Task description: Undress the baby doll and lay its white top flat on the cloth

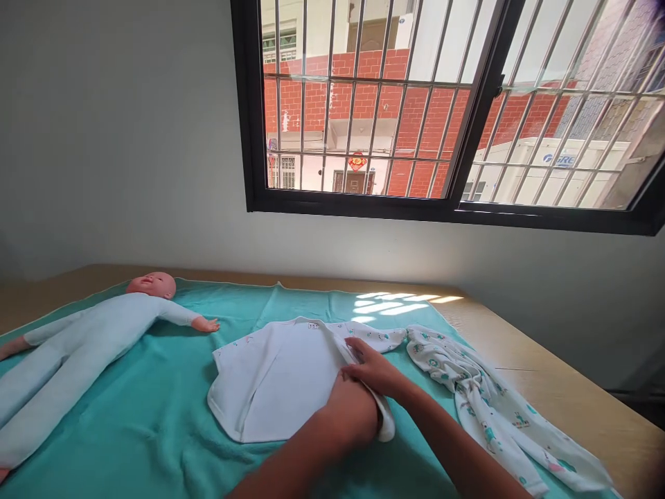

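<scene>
A white baby shirt (296, 381) lies spread open on the green cloth, its plain inner side up and a small printed label at the neck. My right hand (371, 364) is closed, pinching the shirt's right front panel near its edge. Against it, my left hand (353, 395) bends in over the same panel, knuckles up and most fingers hidden; it appears closed on the fabric. Some of the shirt's edge shows beyond my left wrist. A patterned sleeve (382, 336) stretches out past my right hand.
At the left a baby doll (104, 322) in a white cloth body lies on its back. Crumpled printed baby pants (499, 409) lie at the right. The green cloth (150, 395) covers much of the wooden table (551, 378). Behind stands a wall with a barred window (358, 204).
</scene>
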`<state>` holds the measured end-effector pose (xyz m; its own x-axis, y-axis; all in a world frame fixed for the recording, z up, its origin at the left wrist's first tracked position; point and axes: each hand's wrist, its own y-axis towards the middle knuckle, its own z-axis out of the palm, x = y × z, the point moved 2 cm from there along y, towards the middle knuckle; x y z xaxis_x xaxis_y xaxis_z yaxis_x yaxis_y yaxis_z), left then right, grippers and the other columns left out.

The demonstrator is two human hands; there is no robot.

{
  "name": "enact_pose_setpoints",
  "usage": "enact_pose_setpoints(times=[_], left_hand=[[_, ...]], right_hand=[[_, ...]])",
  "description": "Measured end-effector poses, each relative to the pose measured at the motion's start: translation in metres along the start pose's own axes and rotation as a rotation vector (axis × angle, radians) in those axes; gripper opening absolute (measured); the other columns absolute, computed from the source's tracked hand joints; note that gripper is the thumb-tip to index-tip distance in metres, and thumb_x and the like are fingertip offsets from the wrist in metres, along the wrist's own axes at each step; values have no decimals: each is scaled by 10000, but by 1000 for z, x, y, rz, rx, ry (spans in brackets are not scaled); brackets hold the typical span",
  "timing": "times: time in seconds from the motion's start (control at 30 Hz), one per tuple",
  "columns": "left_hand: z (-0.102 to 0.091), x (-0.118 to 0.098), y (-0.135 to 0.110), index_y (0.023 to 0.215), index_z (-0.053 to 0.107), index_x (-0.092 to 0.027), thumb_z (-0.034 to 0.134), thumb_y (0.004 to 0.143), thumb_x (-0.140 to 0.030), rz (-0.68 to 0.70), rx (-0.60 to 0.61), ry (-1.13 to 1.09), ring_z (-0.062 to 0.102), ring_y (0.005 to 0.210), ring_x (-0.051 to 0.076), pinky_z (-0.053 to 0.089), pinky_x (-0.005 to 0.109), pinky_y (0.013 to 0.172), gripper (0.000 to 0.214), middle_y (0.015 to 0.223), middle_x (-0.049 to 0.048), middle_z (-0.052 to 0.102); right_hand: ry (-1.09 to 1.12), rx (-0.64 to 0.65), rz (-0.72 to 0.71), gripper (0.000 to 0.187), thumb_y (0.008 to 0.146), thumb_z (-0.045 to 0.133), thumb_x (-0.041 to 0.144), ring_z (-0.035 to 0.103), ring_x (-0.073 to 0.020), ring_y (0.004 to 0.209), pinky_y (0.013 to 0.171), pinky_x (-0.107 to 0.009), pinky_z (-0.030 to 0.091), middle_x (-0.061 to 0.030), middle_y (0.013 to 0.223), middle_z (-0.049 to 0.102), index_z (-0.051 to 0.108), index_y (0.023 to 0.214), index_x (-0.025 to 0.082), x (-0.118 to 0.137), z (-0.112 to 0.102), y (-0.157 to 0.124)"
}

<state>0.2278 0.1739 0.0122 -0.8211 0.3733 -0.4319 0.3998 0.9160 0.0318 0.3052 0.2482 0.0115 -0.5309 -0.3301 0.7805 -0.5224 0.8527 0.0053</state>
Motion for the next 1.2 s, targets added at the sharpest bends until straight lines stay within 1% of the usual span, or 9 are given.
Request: enact_pose_setpoints(times=[0.13, 0.27, 0.43, 0.57, 0.67, 0.77, 0.93, 1.07, 1.2], left_hand=[[-14, -24, -19, 1062, 704, -85, 552, 774, -131, 81, 195, 102, 661, 942, 388, 528, 529, 841, 329, 1068, 223, 696], [-22, -52, -34, 1050, 712, -153, 446, 890, -303, 189, 393, 156, 678, 690, 288, 518, 373, 518, 345, 956, 162, 727], [-38, -66, -43, 1277, 606, -214, 464, 909, -433, 434, 531, 49, 691, 906, 328, 556, 412, 652, 451, 1126, 127, 707], [-56, -38, -38, 992, 710, -221, 439, 903, -407, 237, 617, -139, 686, 879, 264, 525, 396, 798, 341, 988, 64, 728], [-60, -5, -29, 859, 688, -207, 421, 889, -418, -18, 497, -287, 667, 755, 194, 520, 345, 745, 341, 880, 45, 724], [-56, 20, -22, 953, 662, -197, 415, 890, -439, -135, 355, -327, 659, 698, 173, 526, 325, 695, 352, 879, 58, 711], [-61, 54, -24, 1003, 661, -208, 492, 867, -442, -232, 459, -416, 679, 620, 154, 537, 258, 589, 319, 816, 38, 726], [-80, 99, -27, 1003, 637, -182, 372, 918, -330, -464, 61, -207, 688, 847, 187, 525, 286, 719, 315, 1007, 89, 722], [-83, 131, -30, 984, 630, -152, 307, 922, -238, -644, -235, 92, 626, 1025, 276, 471, 390, 835, 340, 1105, 156, 672]], right_hand=[[-21, 12, -43, 664, 634, 498, 100, 563, -220, 1197, 1043, -352, 414, -78, 1291, 607, 503, 1291, 192, -8, -7, 2], [-127, 0, -49, 731, 584, 454, 22, 549, -225, 1208, 1047, -360, 396, -80, 1303, 601, 522, 1289, 204, -11, -16, -2], [-298, -47, 12, 590, 665, 445, -5, 630, -215, 957, 846, -318, 469, -112, 1075, 685, 566, 1223, 142, -12, -37, -8], [-402, -65, 50, 277, 842, 455, 170, 624, -188, 771, 692, -281, 436, -81, 887, 704, 638, 1050, 165, -4, -43, -12], [-488, -35, 72, 277, 846, 525, 412, 607, -221, 721, 647, -309, 402, -91, 805, 694, 660, 781, 179, 3, -36, -15], [-555, 14, 99, 247, 715, 658, 424, 601, -247, 699, 627, -322, 381, -87, 734, 680, 635, 652, 187, 6, -30, -17], [-523, 119, 130, 219, 740, 622, 422, 604, -204, 659, 569, -286, 381, -52, 761, 700, 660, 733, 206, -1, -44, -17], [-514, 139, 139, 217, 790, 571, 384, 604, -189, 621, 543, -271, 391, -42, 693, 686, 639, 700, 199, -7, -58, -16], [-625, -48, 75, 160, 821, 527, 275, 627, -264, 758, 647, -338, 416, -117, 826, 683, 635, 753, 177, 8, -47, -18]])
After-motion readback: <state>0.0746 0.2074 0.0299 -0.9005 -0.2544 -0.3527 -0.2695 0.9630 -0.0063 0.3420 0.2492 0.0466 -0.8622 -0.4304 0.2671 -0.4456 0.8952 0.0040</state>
